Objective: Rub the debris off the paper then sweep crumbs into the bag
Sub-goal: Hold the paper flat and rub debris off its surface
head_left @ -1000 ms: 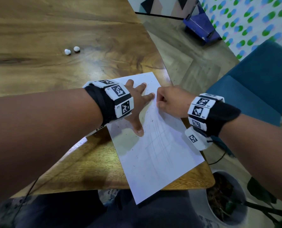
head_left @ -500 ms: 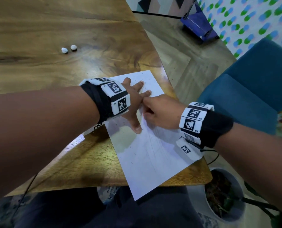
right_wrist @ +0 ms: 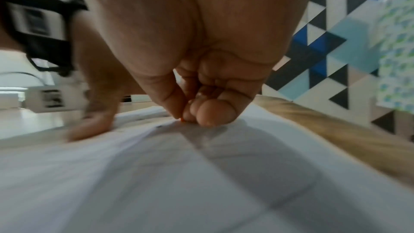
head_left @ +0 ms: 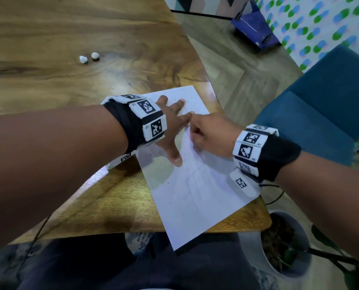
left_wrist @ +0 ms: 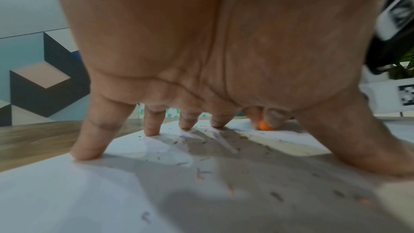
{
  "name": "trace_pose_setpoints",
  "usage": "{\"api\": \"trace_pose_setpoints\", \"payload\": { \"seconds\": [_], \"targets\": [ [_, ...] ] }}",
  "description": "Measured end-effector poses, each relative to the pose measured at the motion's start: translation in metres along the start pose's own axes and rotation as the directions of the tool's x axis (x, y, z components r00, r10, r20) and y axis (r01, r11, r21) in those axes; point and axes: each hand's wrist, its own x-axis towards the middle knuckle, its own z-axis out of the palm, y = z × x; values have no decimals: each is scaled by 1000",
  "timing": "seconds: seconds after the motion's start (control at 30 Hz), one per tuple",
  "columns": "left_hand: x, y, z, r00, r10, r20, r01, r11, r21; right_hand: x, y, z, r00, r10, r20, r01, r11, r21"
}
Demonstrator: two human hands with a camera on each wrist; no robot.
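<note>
A white sheet of paper (head_left: 195, 195) lies at an angle on the wooden table (head_left: 90, 195), its near corner hanging over the edge. My left hand (head_left: 174, 130) presses flat on its far part with fingers spread (left_wrist: 154, 127). My right hand (head_left: 195, 130) is curled, with its fingertips on the paper beside the left index finger. It pinches a small orange eraser (left_wrist: 263, 127), of which only a sliver (right_wrist: 182, 120) shows in the right wrist view. Dark crumbs (left_wrist: 201, 174) are scattered over the sheet under and around the left hand.
Two small white lumps (head_left: 88, 57) sit farther back on the table. A blue chair (head_left: 321, 101) stands to the right, a potted plant (head_left: 283, 243) on the floor below the table corner, and a blue box (head_left: 256, 28) far back beside a dotted green-and-blue surface (head_left: 321, 21).
My right hand has slid left across the paper, from near its right edge to beside the left index finger. The left hand still presses in the same spot.
</note>
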Motion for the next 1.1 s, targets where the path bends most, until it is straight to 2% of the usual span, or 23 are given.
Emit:
{"api": "trace_pose_setpoints", "payload": {
  "seconds": [0.07,0.13,0.27,0.33,0.4,0.5,0.6,0.7,0.77,0.83,0.97,1.1],
  "targets": [
    [0,1,-1,1000,1,-2,-1,1000,13,-9,-7,4,995,-60,80,60,998,5],
    [-1,2,-2,1000,2,2,-2,1000,12,-6,-3,3,995,-62,82,60,998,29],
    [-2,4,-3,1000,-7,18,7,1000,1,20,22,-9,992,102,-70,-100,994,32],
    [-2,4,-3,1000,-13,28,13,1000,9,29,29,-13,982,166,-88,-166,986,5],
    [-2,4,-4,999,-12,32,12,1000,0,28,29,-13,981,169,-92,-171,985,-19],
    [-2,2,-3,1000,-9,27,9,1000,-12,8,13,-7,994,85,-67,-86,996,-23],
    [-3,4,-4,1000,-5,25,5,1000,-7,-16,-11,3,997,-64,41,65,997,-36],
    [-2,5,-4,1000,-7,21,7,1000,11,-23,-20,7,986,-118,114,121,992,-19],
    [-2,4,-3,1000,-6,23,6,1000,-8,-15,-12,4,992,-80,94,80,997,5],
    [-1,3,-2,1000,-2,23,3,999,-32,0,3,0,1000,-1,7,0,1000,19],
    [-2,4,-4,999,-14,40,14,1000,-14,25,27,-12,981,177,-85,-181,983,-36],
    [-1,4,-3,1000,-5,27,5,1000,-17,22,23,-6,976,178,-123,-189,978,-91]
  ]
}}
